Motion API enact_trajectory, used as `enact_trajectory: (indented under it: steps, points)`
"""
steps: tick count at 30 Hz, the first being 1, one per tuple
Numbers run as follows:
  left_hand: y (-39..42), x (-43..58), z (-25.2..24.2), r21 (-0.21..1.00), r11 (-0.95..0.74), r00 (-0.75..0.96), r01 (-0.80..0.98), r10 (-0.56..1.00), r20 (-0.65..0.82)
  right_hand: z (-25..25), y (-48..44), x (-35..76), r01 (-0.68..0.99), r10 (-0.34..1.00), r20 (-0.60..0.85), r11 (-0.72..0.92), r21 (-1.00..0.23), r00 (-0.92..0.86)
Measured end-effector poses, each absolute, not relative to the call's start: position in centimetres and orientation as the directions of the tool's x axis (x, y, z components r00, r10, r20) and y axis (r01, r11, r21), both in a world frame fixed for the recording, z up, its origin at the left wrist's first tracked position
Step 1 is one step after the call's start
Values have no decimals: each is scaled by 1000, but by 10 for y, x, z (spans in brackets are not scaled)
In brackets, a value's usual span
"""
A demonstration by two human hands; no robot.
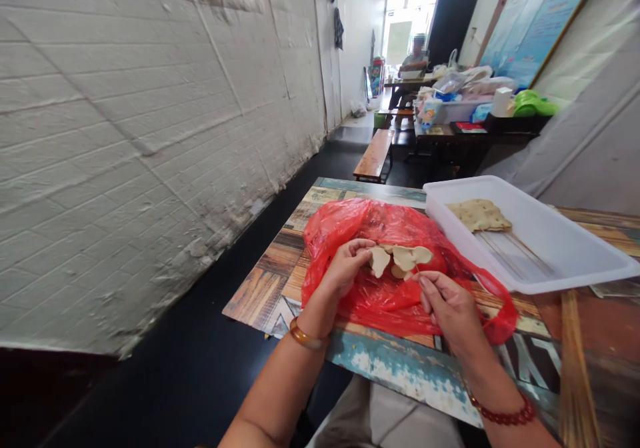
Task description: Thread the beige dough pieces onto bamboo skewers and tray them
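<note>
A red plastic bag (pixel 350 225) lies spread open on the table, with several pale, flat food pieces in its mouth. My left hand (pixel 347 268) pinches a pale flat food piece (pixel 380 261) at the bag's opening. Just to the right, my right hand (pixel 445 298) has its thumb and fingers closed on a thin skewer, whose upper end meets another pale piece (pixel 413 257). Most of that skewer is hidden by the fingers. A white tray (pixel 565 248) at the right holds flat, pale food (pixel 480 215) on several skewers.
A bundle of bare skewers (pixel 575 368) lies on the patterned table (pixel 270 281) at the right. Beyond stand a wooden bench (pixel 375 151) and a second table loaded with bags and green items (pixel 535 103). A white wall (pixel 150 135) runs along the left. A person sits far back.
</note>
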State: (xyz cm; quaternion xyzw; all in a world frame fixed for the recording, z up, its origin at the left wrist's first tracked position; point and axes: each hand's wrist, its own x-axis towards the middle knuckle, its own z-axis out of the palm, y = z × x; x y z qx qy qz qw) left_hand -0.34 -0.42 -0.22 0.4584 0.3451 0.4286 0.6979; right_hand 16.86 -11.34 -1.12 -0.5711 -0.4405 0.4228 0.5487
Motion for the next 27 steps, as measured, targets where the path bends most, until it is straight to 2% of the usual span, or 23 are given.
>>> enact_trajectory:
  steps: [2,5,9,15,21,27]
  points:
    - [-5,-2,-2,895,286,404,-342,905,-135,-12,-114,166,36,977,-12,-20,-999,213]
    - [-6,-1,-3,859,301,360,-414,921,-150,-13,-116,161,57,987,-38,-47,-997,156]
    - [-4,1,-7,849,242,270,-470,955,-123,-12,-119,153,114,995,-64,-73,-991,79]
    - [-2,0,-8,907,106,166,-408,985,-41,-16,-120,151,217,1000,-26,-27,-976,5]
    - [-6,1,-2,835,204,201,-512,973,-114,-15,-118,149,267,1000,-16,-16,-964,1]
    - [-7,2,0,791,236,229,-564,965,-124,-16,-117,148,351,999,34,20,-936,33]
